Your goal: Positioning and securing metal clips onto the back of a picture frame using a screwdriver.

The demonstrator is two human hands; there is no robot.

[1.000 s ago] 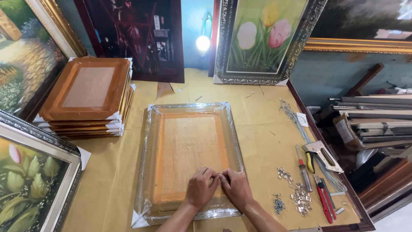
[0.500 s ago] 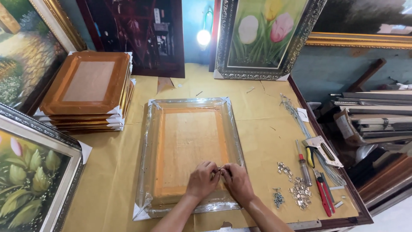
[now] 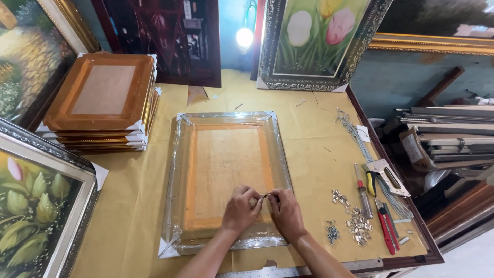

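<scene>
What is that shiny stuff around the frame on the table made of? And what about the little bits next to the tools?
The frame looks wrapped in clear plastic film: it glints and wrinkles, with the orange-brown, wood-like back showing through. The little bits look like small metal hardware, silvery and shiny; their exact kind is too small to tell. Both hands pinch something tiny on the frame's back.

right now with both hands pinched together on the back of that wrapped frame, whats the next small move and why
Probably press the small metal piece down against the backing board of the wrapped frame and steady it. The left hand and right hand meet fingertip to fingertip over it near the frame's lower edge. The screwdriver and loose hardware lie untouched to the right.
</scene>
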